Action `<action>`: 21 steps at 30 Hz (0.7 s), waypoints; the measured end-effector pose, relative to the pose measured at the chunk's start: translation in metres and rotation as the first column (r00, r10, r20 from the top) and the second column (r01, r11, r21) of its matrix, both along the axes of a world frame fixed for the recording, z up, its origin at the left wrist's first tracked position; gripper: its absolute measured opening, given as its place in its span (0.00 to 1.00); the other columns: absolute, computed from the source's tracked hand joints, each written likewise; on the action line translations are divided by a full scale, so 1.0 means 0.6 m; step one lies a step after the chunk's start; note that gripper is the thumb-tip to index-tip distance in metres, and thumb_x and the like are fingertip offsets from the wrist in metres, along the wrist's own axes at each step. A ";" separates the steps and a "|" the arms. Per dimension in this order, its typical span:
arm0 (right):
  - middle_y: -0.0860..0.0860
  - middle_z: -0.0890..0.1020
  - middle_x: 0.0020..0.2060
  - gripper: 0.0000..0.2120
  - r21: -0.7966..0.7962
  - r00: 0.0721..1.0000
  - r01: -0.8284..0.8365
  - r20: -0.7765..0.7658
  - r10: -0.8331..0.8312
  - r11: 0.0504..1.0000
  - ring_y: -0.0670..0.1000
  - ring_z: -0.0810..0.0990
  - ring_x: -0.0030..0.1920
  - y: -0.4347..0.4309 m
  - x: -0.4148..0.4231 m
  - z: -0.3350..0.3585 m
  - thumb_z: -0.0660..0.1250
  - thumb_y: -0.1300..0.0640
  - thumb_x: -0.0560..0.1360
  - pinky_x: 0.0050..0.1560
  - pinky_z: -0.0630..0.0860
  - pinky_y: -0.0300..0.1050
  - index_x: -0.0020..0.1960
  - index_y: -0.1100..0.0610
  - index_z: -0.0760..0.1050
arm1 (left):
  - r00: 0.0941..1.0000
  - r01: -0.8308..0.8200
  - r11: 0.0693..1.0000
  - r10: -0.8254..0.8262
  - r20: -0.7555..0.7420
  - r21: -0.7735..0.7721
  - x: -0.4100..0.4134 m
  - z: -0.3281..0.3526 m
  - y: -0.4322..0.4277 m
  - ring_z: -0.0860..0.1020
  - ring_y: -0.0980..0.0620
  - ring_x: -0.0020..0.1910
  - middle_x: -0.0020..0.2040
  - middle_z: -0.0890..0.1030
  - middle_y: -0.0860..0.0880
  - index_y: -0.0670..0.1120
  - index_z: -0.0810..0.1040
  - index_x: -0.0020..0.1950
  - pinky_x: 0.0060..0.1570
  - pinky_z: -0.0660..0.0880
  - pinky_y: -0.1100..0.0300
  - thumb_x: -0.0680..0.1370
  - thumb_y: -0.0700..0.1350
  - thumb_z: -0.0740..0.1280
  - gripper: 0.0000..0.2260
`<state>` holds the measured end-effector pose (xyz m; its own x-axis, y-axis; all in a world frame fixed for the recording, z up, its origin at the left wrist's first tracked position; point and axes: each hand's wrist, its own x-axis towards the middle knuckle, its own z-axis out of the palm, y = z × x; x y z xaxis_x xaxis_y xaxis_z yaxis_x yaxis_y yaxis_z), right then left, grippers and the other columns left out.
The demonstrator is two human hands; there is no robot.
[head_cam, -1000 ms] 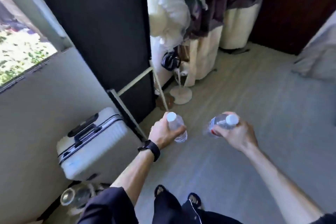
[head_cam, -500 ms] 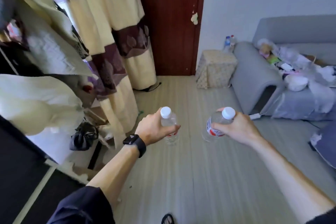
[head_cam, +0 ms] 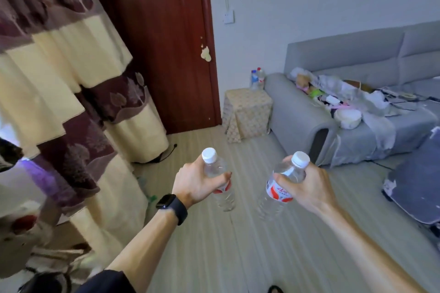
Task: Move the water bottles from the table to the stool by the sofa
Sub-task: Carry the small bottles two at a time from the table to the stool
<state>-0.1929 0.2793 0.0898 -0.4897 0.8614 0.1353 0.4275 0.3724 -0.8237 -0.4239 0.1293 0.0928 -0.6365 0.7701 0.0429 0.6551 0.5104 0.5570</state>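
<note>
Stool (head_cam: 247,112) and sofa (head_cam: 297,114) nearer than before. Left hand (head_cam: 192,183) fingers clamped on left bottle (head_cam: 225,198), right hand (head_cam: 307,188) on right bottle (head_cam: 278,191), both above open floor (head_cam: 238,245). Two bottles (head_cam: 257,78) at stool's back edge.

Floor (head_cam: 238,245): a bare lane runs from the left hand (head_cam: 195,181) and right hand (head_cam: 307,185), each gripping a water bottle (head_cam: 225,200), to the stool (head_cam: 247,112).
Left edge: curtains (head_cam: 71,78), with a black cable (head_cam: 166,152) at their foot.
Right edge: sofa (head_cam: 292,112), and a dark pad (head_cam: 414,181) jutting in.
Stool top: the near part is bare. Two bottles (head_cam: 257,78) stand at the far right corner.
Door (head_cam: 166,43): behind the stool, to its left.
</note>
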 end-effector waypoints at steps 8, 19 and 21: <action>0.35 0.80 0.35 0.21 -0.092 0.970 -0.226 0.069 0.232 0.970 0.39 0.78 0.37 0.250 -0.094 -0.026 0.74 0.36 0.56 0.39 0.73 0.33 0.48 0.40 0.79 | 0.997 0.040 0.987 -0.050 -0.059 -0.155 -0.069 -0.008 0.245 0.79 0.49 0.43 0.38 0.78 0.57 0.57 0.70 0.48 0.42 0.76 0.57 0.67 0.72 0.66 0.22; 0.37 0.82 0.46 0.18 -0.146 0.940 -0.293 0.136 0.313 0.945 0.37 0.79 0.48 0.547 -0.212 -0.058 0.80 0.49 0.63 0.43 0.70 0.25 0.49 0.37 0.78 | 0.997 0.079 0.977 -0.082 -0.012 -0.198 -0.205 -0.066 0.497 0.79 0.54 0.39 0.39 0.80 0.58 0.61 0.73 0.53 0.40 0.76 0.59 0.66 0.71 0.66 0.22; 0.37 0.83 0.46 0.18 -0.147 0.940 -0.289 0.144 0.310 0.946 0.36 0.78 0.48 0.593 -0.244 -0.066 0.80 0.49 0.63 0.43 0.70 0.25 0.49 0.38 0.78 | 0.995 0.101 0.978 -0.095 0.044 -0.180 -0.237 -0.086 0.548 0.79 0.55 0.42 0.41 0.81 0.60 0.63 0.72 0.55 0.44 0.77 0.58 0.65 0.70 0.68 0.22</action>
<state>-0.3394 0.6352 0.0505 -0.7338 0.6762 -0.0649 0.4438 0.4049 -0.7994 -0.5661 0.4578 0.0413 -0.5559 0.8219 -0.1244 0.6892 0.5394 0.4838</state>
